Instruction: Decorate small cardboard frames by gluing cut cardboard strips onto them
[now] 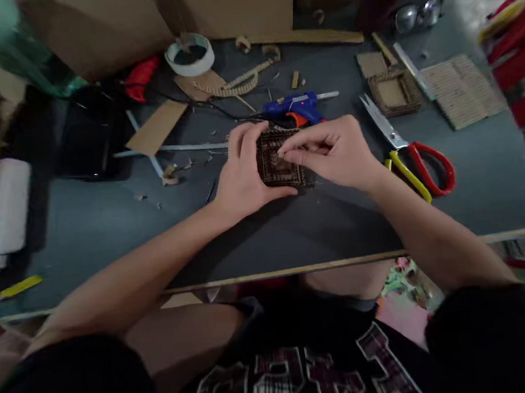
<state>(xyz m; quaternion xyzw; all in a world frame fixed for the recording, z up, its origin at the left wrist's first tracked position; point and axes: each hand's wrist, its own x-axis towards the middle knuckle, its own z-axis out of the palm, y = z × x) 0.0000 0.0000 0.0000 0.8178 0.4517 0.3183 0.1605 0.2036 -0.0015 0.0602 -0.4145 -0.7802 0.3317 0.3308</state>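
Observation:
A small square woven cardboard piece [274,165] lies on the grey table [106,225], held between both hands. My left hand [242,177] wraps round its left side, thumb under and fingers over the top edge. My right hand [333,151] pinches its fingertips together on the piece's upper face. A blue glue gun [297,106] with an orange trigger lies just behind the hands.
Red-and-yellow scissors [411,159] lie right of my right hand. A woven square tray [393,92] and a woven mat [462,89] sit at the back right. A tape roll [189,55], cardboard strips [158,127], a black phone [90,139] and cardboard boxes [223,3] stand behind.

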